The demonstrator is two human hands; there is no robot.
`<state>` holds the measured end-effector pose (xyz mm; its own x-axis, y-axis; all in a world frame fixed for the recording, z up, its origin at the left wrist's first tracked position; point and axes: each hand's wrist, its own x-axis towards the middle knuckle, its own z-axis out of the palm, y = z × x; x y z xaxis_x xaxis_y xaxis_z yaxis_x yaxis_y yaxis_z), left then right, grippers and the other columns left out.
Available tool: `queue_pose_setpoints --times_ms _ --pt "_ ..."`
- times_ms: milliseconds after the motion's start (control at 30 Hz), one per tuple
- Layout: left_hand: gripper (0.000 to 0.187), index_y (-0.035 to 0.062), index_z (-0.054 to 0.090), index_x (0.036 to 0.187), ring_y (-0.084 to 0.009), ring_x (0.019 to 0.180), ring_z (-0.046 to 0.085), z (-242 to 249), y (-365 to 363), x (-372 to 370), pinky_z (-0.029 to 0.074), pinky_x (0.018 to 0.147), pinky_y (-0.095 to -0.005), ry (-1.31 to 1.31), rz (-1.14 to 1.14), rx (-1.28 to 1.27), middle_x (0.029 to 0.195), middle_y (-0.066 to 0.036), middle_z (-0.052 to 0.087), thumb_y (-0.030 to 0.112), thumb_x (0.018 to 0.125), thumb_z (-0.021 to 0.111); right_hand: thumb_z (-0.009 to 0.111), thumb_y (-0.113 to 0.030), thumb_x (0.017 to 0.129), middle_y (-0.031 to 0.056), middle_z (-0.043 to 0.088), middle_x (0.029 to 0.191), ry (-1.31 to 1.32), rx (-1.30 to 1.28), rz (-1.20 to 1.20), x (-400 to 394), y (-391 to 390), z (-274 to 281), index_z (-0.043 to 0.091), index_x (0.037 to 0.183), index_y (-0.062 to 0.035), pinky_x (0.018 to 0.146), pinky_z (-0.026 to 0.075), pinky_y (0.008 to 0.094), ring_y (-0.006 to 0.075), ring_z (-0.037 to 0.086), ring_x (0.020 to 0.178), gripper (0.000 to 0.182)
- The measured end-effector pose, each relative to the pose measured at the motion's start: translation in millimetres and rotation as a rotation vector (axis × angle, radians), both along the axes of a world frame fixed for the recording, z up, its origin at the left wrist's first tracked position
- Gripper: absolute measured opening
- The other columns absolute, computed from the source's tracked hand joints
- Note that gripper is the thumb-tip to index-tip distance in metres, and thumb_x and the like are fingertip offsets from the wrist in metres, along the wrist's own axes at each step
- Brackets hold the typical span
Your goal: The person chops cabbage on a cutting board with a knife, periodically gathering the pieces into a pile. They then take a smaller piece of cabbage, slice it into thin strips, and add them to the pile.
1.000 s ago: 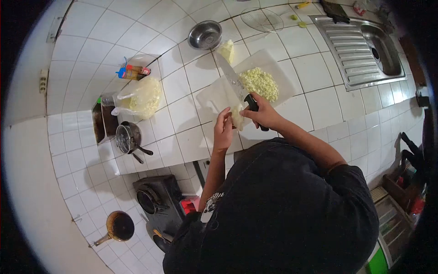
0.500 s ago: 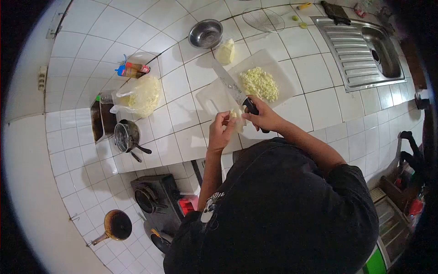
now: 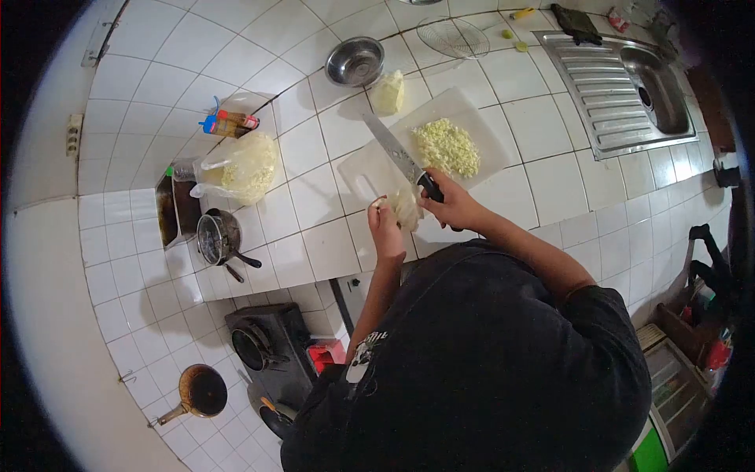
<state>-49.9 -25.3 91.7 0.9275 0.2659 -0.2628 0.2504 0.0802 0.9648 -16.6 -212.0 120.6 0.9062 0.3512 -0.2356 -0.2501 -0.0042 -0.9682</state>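
The right hand point(image 3: 454, 203) closes around the black handle of one chef's knife point(image 3: 399, 157), its blade angled far-left over the cutting board point(image 3: 489, 130). The left hand point(image 3: 385, 230) pinches one pale cabbage leaf point(image 3: 406, 209) at the board's near edge. One heap of chopped cabbage point(image 3: 447, 147) lies on the board's right part. Beyond the board are one cabbage chunk point(image 3: 387, 93) and one steel bowl point(image 3: 355, 62); far right, two green limes point(image 3: 514, 41); left, one plastic bag point(image 3: 248, 167) and two saucepans point(image 3: 219, 236).
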Motion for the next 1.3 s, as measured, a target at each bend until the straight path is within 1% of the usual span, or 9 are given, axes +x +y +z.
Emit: queue_pose_setpoints --times_ms 167,233,467,533,733,933,1167,1200,1300 --pt "0.031 0.0017 0.055 0.123 -0.0169 0.096 0.064 -10.7 1.8 5.7 0.052 0.086 -0.0318 -0.116 -0.038 0.044 0.106 -0.008 0.063 0.028 0.106 0.052 0.065 -0.012 0.097 0.0044 0.058 0.093 0.055 -0.095 0.126 0.1 -1.9 14.4 0.032 0.151 -0.0067 0.045 0.048 0.0279 0.0108 0.056 0.057 0.063" --pt "0.03 -0.0001 0.06 0.113 -0.0147 0.083 0.063 18.3 -7.2 5.9 0.052 0.076 -0.0306 -0.159 -0.249 0.55 0.092 -0.004 0.063 0.027 0.102 0.061 0.064 -0.012 0.097 0.0043 0.058 0.092 0.001 -0.086 0.113 0.8 1.1 6.7 0.032 0.151 -0.0066 0.045 0.048 0.0281 0.0107 0.056 0.057 0.062" --pt "0.042 -0.003 0.062 0.098 -0.0148 0.074 0.06 7.1 14.0 19.3 0.049 0.064 -0.0307 -0.021 -0.272 0.356 0.081 -0.005 0.061 0.039 0.098 0.069 0.065 -0.011 0.097 0.0057 0.059 0.093 0.068 -0.037 0.139 0.9 -1.8 5.9 0.03 0.152 -0.0047 0.046 0.049 0.0282 0.0113 0.056 0.056 0.065" --pt "0.043 0.0013 0.062 0.094 -0.0122 0.068 0.057 16.7 10.3 18.9 0.046 0.06 -0.0293 0.161 -0.064 0.024 0.074 -0.001 0.057 0.043 0.101 0.064 0.065 -0.011 0.097 0.0062 0.059 0.094 0.075 -0.017 0.116 2.0 -3.1 4.3 0.03 0.152 -0.0041 0.046 0.05 0.0282 0.0115 0.056 0.057 0.066" --pt "0.041 0.007 0.058 0.091 -0.0101 0.062 0.053 -13.5 -0.9 22.9 0.044 0.056 -0.0278 0.122 0.32 -0.411 0.069 0.001 0.054 0.045 0.104 0.056 0.066 -0.009 0.096 0.0069 0.059 0.096 0.107 0.035 0.081 2.4 -0.4 6.9 0.025 0.155 -0.0025 0.047 0.05 0.0284 0.0116 0.057 0.058 0.072" --pt "0.039 0.0098 0.055 0.089 -0.0111 0.057 0.05 -27.5 48.9 16.7 0.049 0.06 -0.0277 0.154 0.219 -0.543 0.068 0.001 0.049 0.045 0.105 0.054 0.067 -0.008 0.096 0.0066 0.061 0.098 0.086 0.037 0.029 0.9 0.5 -6.5 0.026 0.155 -0.0036 0.046 0.049 0.0285 0.0115 0.057 0.058 0.072" --pt "0.034 0.0084 0.062 0.092 -0.0159 0.086 0.06 17.0 53.2 8.1 0.052 0.08 -0.0349 0.138 -0.395 -0.18 0.09 -0.003 0.06 0.037 0.107 0.052 0.068 -0.01 0.095 0.0068 0.064 0.089 0.005 -0.171 0.034 11.7 6.9 -9.8 0.033 0.15 -0.0039 0.042 0.048 0.03 0.0129 0.06 0.056 0.066" --pt "0.034 0.0073 0.063 0.094 -0.0148 0.086 0.06 15.6 46.9 11.3 0.052 0.081 -0.0342 0.187 -0.516 -0.063 0.092 -0.002 0.061 0.036 0.107 0.052 0.068 -0.011 0.092 0.0099 0.069 0.092 -0.069 -0.161 -0.054 7.6 11.9 -24.7 0.043 0.132 -0.0075 0.044 0.05 0.0328 0.0162 0.063 0.055 0.047" --pt "0.041 0.0067 0.062 0.089 -0.0114 0.081 0.055 -5.1 39.2 15.6 0.045 0.072 -0.0302 0.143 -0.172 0.005 0.084 0.001 0.059 0.043 0.105 0.054 0.067 -0.011 0.094 0.0126 0.073 0.106 -0.006 -0.15 -0.048 3.8 10.0 1.9 0.04 0.138 -0.0036 0.044 0.05 0.0319 0.0151 0.062 0.054 0.053"
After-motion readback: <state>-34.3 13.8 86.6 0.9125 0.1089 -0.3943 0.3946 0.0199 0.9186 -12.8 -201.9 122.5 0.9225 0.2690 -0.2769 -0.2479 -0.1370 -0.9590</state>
